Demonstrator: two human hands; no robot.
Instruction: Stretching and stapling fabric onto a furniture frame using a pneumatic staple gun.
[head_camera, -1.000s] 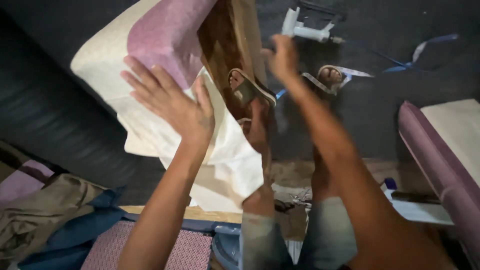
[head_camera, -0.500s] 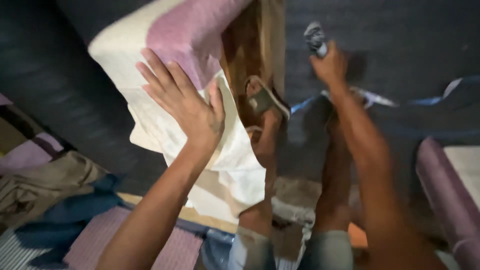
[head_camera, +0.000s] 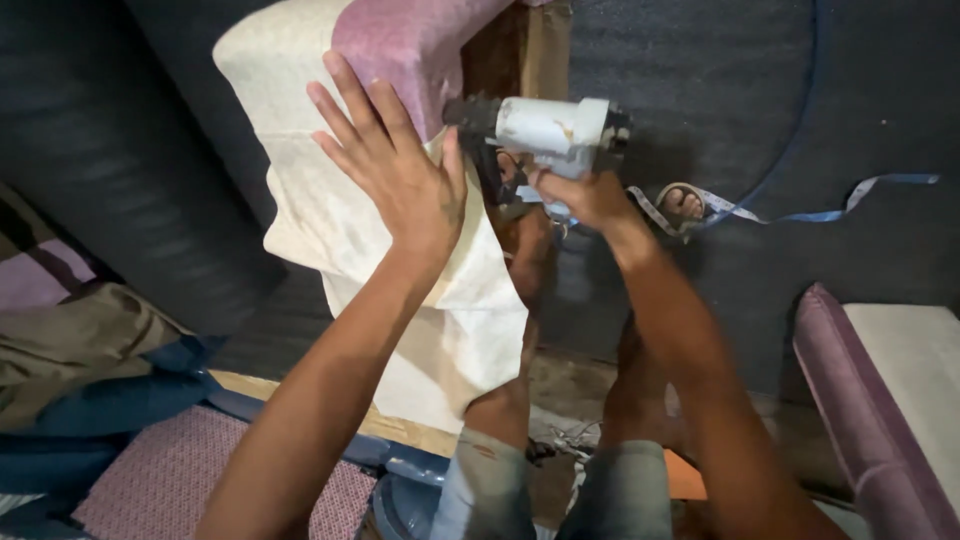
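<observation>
Cream woven upholstery fabric (head_camera: 330, 210) is pressed flat by the left hand (head_camera: 400, 180), fingers spread wide, against a padded furniture piece whose upper part is covered in mauve textured cloth (head_camera: 400, 50). Just beside that hand, a white pneumatic staple gun with a black nose (head_camera: 540, 130) is held level by the right hand (head_camera: 585, 195) — the fingers are clamped around its grip, the nose set close to the fabric's edge near a bare wooden frame (head_camera: 530, 50). The fabric hangs down over the person's knees. A pale strap (head_camera: 800, 212) is seen lying on the dark grey carpeted floor (head_camera: 800, 100) — a sandalled foot (head_camera: 685, 205) rests beside it. A second mauve-and-cream cushion (head_camera: 880, 400) is visible at the right edge, well apart from the work.
</observation>
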